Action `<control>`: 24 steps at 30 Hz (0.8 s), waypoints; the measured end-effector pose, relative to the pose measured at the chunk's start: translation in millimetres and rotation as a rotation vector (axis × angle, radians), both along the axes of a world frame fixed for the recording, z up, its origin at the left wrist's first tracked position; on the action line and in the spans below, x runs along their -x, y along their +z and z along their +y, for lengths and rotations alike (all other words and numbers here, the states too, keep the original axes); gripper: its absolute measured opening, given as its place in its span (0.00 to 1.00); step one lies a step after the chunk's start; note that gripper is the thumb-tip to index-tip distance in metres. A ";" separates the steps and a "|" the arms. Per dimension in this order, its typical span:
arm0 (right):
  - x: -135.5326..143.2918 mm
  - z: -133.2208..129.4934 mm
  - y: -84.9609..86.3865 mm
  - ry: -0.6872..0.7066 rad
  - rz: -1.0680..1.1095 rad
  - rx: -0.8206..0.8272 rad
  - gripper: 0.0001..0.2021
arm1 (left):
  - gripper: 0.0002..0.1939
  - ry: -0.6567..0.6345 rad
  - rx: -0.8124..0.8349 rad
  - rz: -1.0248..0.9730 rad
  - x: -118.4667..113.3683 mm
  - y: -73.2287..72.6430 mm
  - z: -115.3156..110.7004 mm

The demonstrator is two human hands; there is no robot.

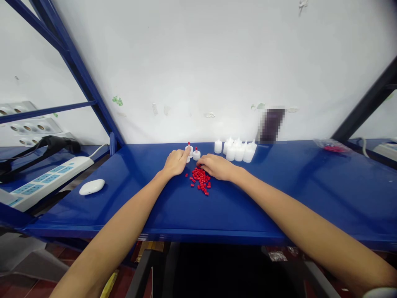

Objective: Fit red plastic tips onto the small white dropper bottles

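Note:
My left hand (176, 162) is closed around a small white squeeze bottle (187, 159) at the back of the blue table, its thumb against the bottle's side. A red tip shows above that thumb. Just to the right stands another white bottle (196, 155), upright with a red cap on its nozzle. Curled fingers of my right hand (214, 166) reach the far edge of a pile of small red caps (201, 179). Its fingertips are pinched together, and what lies between them is hidden.
Several white bottles without red caps (238, 152) stand at the back, right of centre. On the blue table (310, 186) lie a white earbud case (92, 187) at left and a plastic bag with red pieces (333, 146) at far right. A power strip (51, 178) sits beyond the left frame.

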State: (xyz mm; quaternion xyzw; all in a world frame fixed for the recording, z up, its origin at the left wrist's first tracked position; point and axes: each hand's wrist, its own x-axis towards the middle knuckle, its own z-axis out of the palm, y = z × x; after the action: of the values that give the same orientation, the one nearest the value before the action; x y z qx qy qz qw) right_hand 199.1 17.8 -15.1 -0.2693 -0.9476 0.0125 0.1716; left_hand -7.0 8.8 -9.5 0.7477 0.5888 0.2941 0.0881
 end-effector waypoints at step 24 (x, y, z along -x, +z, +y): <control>-6.6 9.8 -3.0 0.055 0.007 0.038 0.10 | 0.38 0.000 -0.005 0.041 -0.3 -0.7 0.6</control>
State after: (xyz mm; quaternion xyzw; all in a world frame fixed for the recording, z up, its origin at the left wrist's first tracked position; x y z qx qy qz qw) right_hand 205.7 27.6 -18.1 -0.2465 -0.9536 0.0359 0.1693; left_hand -6.8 9.4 -10.2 0.7538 0.5896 0.2803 0.0741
